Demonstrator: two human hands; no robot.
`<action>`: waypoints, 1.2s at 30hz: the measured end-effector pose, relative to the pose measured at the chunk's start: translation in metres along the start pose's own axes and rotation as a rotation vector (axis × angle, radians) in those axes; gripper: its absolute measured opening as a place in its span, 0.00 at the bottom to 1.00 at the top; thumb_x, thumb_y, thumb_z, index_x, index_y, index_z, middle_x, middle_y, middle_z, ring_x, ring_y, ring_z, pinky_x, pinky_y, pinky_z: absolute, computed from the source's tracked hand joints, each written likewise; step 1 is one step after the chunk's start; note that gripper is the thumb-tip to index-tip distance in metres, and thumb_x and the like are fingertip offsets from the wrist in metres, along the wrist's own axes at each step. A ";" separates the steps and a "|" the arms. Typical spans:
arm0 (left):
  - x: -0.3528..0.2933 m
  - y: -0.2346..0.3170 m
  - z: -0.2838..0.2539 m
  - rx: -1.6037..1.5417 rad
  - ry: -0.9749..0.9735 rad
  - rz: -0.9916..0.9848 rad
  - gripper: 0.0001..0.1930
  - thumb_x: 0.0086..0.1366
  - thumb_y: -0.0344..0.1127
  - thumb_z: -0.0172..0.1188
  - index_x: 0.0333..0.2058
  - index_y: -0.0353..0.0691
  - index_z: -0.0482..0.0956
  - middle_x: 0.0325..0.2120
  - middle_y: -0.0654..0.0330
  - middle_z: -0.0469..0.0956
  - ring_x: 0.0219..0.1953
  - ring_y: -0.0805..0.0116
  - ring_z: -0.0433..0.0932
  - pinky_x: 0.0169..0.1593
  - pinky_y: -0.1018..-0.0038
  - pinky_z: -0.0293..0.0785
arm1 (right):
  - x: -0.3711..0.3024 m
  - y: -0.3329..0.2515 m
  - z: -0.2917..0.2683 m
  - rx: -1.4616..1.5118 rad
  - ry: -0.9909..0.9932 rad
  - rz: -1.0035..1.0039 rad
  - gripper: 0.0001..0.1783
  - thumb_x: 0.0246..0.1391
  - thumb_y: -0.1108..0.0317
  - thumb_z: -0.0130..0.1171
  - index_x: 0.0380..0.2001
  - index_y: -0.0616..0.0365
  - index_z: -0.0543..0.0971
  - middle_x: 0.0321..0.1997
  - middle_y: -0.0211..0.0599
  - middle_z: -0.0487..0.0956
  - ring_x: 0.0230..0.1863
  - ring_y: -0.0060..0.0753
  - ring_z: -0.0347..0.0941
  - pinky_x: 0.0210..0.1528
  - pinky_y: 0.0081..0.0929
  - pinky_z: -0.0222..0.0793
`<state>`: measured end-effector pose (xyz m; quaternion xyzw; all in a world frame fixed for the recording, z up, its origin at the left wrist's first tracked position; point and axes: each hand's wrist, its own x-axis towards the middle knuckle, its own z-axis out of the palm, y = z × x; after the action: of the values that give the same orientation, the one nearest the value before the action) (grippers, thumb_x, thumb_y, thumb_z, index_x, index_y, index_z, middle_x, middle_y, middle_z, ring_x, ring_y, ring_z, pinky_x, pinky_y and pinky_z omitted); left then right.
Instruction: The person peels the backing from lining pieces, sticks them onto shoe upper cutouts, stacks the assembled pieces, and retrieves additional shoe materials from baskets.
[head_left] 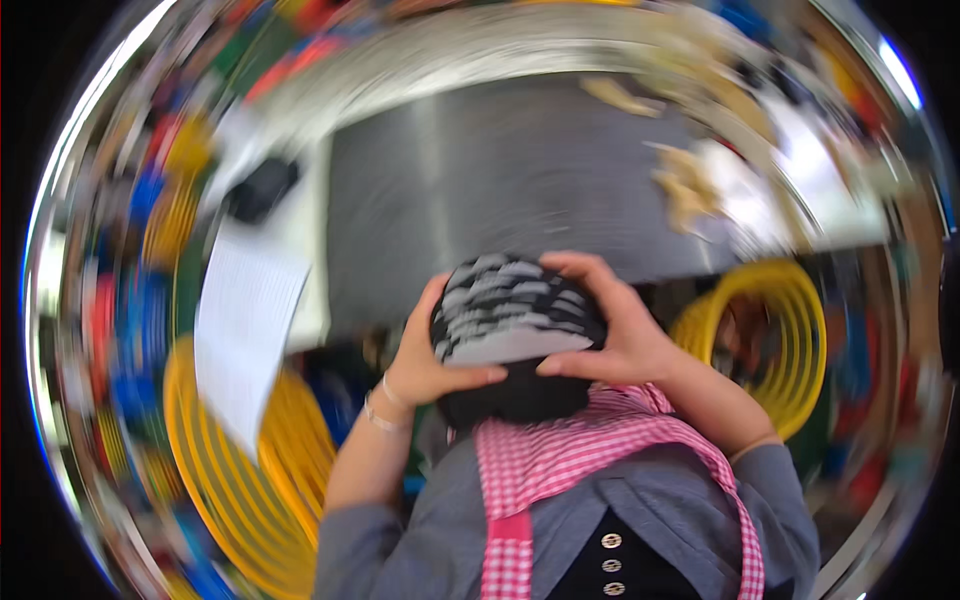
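Note:
Close to my chest, both hands hold a rounded black piece with rows of grey marks [515, 315]; motion blur hides what kind of thing it is. My left hand [425, 350] is wrapped round its left side, with the thumb laid across the front. On the opposite side, my right hand [625, 325] grips it with the fingers over the top edge and the thumb pointing inward. A plain black part of the piece shows below the thumbs. Just beyond it lies a dark grey mat [480, 190] on the table.
A black item [262, 188] and a white sheet [250, 325] are at the left. Yellow slatted baskets stand low on the left [225, 480] and right [805, 350]. Tan scraps [685, 185] and a white bundle [735, 190] lie at the mat's right.

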<state>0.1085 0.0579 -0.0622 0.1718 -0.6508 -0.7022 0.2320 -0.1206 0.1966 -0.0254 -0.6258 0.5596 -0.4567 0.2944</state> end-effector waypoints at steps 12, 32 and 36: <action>-0.348 -0.162 0.124 -0.926 1.768 0.068 0.40 0.48 0.27 0.75 0.60 0.34 0.68 0.50 0.51 0.79 0.50 0.57 0.80 0.54 0.61 0.78 | 0.152 -0.016 0.190 -0.434 -0.793 -0.812 0.32 0.47 0.71 0.70 0.57 0.60 0.73 0.61 0.47 0.72 0.66 0.54 0.63 0.68 0.44 0.59; -0.402 -0.179 0.097 -0.517 1.523 -0.205 0.41 0.48 0.25 0.70 0.62 0.35 0.65 0.54 0.49 0.76 0.54 0.52 0.78 0.57 0.58 0.77 | 0.097 -0.016 0.221 -0.160 -0.848 -0.817 0.27 0.44 0.67 0.71 0.50 0.56 0.76 0.56 0.42 0.75 0.63 0.52 0.67 0.64 0.47 0.65; -0.364 -0.130 0.032 -0.343 1.380 -0.308 0.42 0.41 0.21 0.68 0.61 0.31 0.69 0.54 0.54 0.77 0.57 0.57 0.76 0.61 0.63 0.71 | 0.079 -0.002 0.191 -0.018 -0.748 -0.689 0.26 0.51 0.62 0.68 0.52 0.56 0.74 0.56 0.42 0.74 0.60 0.48 0.68 0.61 0.42 0.68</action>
<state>0.3810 0.2905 -0.2108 0.6266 -0.2055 -0.5505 0.5120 0.0486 0.0934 -0.0829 -0.8973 0.1809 -0.2669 0.3015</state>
